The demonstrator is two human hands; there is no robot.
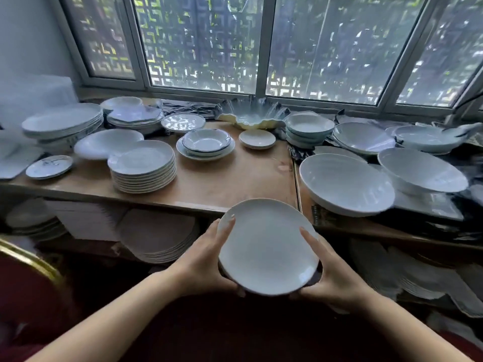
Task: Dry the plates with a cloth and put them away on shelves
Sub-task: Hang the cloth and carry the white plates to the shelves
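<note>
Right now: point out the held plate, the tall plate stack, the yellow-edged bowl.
held plate [266, 246], head view, bare centre.
tall plate stack [142, 159], head view, top plate's face.
yellow-edged bowl [251, 118], head view, inner surface.

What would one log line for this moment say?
left hand: grips white plate | right hand: grips same plate | plate: held before table edge | cloth: not visible

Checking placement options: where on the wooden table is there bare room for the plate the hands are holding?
Bare wood on the table lies right of the tall plate stack, below the nested bowls and small saucers. The left end and the right side, with large bowls, are crowded.
</note>
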